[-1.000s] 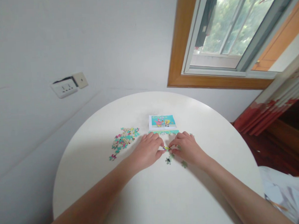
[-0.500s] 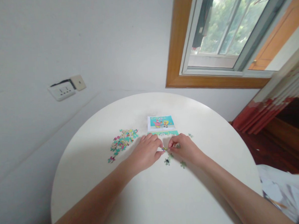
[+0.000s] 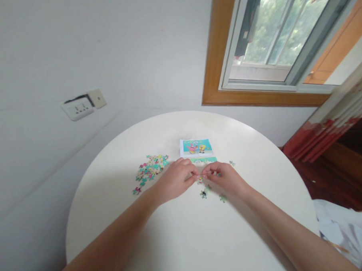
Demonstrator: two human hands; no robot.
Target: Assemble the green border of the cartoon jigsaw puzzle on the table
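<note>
Over the middle of the white round table (image 3: pixel 179 239), my left hand (image 3: pixel 178 178) and my right hand (image 3: pixel 226 178) nearly meet. Both are closed in a pinch at a small colourful jigsaw puzzle piece (image 3: pixel 200 179) between their fingertips. Just beyond the hands lies a green and teal strip of joined puzzle pieces (image 3: pixel 203 160), partly covered by my fingers. Behind that strip is a picture card (image 3: pixel 196 148) with a pink and a yellow cartoon figure. Loose pieces (image 3: pixel 204 194) lie below my fingertips, with a green piece (image 3: pixel 222 198) near my right wrist.
A pile of loose puzzle pieces (image 3: pixel 152 167) spreads left of my left hand. One pale piece (image 3: pixel 232 163) lies right of my right hand. The wall with a socket (image 3: pixel 78 109) and a wood-framed window (image 3: pixel 266 96) border the table. Papers (image 3: pixel 341 228) lie at the lower right.
My fingertips have come closer together around the puzzle piece, and the piece shows at a different angle. The whole view has shifted slightly. The pile and the card stay put.
</note>
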